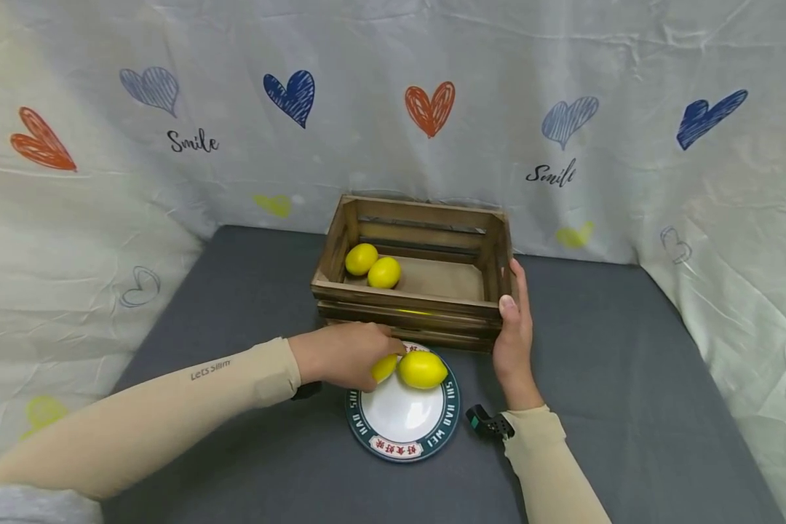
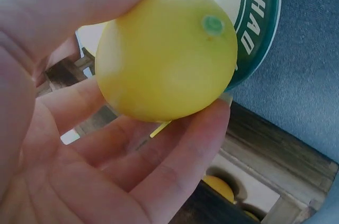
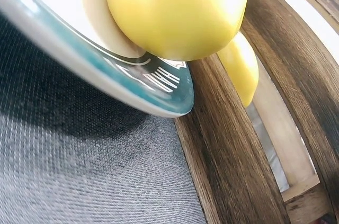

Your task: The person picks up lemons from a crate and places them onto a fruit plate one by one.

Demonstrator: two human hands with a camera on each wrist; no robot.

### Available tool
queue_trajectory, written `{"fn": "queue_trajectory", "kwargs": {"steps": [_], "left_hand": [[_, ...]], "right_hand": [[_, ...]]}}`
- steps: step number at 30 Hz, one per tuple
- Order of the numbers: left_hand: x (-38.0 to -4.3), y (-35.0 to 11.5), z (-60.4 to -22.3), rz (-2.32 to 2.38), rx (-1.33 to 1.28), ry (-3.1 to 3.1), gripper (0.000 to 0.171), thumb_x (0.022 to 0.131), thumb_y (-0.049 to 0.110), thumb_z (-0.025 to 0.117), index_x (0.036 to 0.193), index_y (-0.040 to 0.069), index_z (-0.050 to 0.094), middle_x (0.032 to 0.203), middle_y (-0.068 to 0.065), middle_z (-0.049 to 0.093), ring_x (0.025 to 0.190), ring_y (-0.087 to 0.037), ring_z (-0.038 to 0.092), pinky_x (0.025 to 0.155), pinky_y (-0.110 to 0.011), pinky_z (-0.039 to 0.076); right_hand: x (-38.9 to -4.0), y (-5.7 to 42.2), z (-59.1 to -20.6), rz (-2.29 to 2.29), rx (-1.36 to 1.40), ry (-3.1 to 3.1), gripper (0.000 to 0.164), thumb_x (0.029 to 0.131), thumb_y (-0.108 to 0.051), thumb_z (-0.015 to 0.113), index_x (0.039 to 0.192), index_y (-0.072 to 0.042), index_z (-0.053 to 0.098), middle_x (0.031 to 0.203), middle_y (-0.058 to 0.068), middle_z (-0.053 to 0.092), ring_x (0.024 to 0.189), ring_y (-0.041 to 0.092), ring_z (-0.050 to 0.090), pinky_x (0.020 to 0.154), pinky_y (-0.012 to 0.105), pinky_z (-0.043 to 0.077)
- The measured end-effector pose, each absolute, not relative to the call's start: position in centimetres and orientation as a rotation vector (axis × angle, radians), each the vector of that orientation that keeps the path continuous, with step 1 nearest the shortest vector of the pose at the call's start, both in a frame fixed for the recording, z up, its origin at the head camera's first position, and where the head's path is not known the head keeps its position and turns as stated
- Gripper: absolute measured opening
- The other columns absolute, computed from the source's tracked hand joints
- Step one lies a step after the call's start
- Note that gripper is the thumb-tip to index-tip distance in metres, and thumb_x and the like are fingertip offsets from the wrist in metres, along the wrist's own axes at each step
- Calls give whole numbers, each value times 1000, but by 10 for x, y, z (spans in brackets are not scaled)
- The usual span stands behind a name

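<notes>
My left hand (image 1: 347, 354) pinches a lemon (image 2: 164, 60) between thumb and fingertips over the white plate (image 1: 399, 415) with a green lettered rim. A second lemon (image 1: 423, 370) rests on that plate, just right of the held one. Behind the plate stands a brown slatted wooden crate (image 1: 406, 313). Two lemons, one farther back (image 1: 362, 259) and one nearer (image 1: 384, 273), lie inside its left end. My right hand (image 1: 516, 342) grips the crate's right end, the thumb at its front corner. In the right wrist view the plate's lemon (image 3: 177, 12) looms large; the hand itself is out of sight.
A dark grey cloth (image 1: 602, 393) covers the table. Close behind the crate hangs a pale curtain (image 1: 367, 138) printed with hearts, and it continues down both sides. A black band (image 1: 487, 422) sits on my right wrist.
</notes>
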State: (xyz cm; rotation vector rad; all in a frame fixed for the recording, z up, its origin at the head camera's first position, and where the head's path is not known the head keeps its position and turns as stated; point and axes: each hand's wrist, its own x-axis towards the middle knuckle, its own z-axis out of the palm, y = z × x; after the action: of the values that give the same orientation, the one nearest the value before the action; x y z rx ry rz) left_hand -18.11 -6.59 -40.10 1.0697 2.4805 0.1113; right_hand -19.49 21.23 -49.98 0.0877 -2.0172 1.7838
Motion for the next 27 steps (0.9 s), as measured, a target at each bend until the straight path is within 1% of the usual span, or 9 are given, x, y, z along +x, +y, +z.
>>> {"fn": "queue_trajectory", "kwargs": {"steps": [3,7,11,17,22,27], "left_hand": [[-181,-65,-403,114,1057,2498,60,88,16,85,146,16,67,125,-5,71,92,-17,60,79,-31,56],[-179,-64,-407,136,1016,2524,61,87,18,87,145,15,68,127,-6,71,92,-18,61,79,-31,57],[-177,-61,-410,154,979,2553,62,85,20,89,144,13,69,126,-8,72,89,-18,62,77,-30,57],[-175,-57,-412,150,935,2590,61,83,21,90,140,11,70,119,-9,71,83,-18,62,72,-30,58],[-172,-55,-411,131,906,2604,62,83,22,91,141,11,70,120,-10,72,82,-18,62,73,-30,59],[-170,-54,-410,126,883,2596,63,83,23,91,141,10,70,119,-9,72,84,-18,62,74,-30,60]], "right_hand": [[-195,211,-497,1785,96,-2014,62,104,-46,40,166,-49,35,175,-25,27,166,18,21,131,69,8],[-194,210,-496,1789,103,-2014,62,104,-46,40,166,-49,35,175,-25,27,166,18,21,131,69,9],[-193,211,-497,1782,96,-2015,62,104,-46,40,166,-49,35,175,-25,28,165,18,21,130,70,9],[-195,213,-498,1775,100,-2011,63,104,-46,41,166,-49,35,175,-25,27,166,17,20,131,69,6],[-196,213,-498,1791,109,-2000,63,103,-45,41,166,-48,35,176,-23,27,166,16,20,131,68,7],[-195,212,-499,1791,109,-2000,64,103,-43,42,167,-48,35,175,-24,28,166,16,20,131,68,7]]}}
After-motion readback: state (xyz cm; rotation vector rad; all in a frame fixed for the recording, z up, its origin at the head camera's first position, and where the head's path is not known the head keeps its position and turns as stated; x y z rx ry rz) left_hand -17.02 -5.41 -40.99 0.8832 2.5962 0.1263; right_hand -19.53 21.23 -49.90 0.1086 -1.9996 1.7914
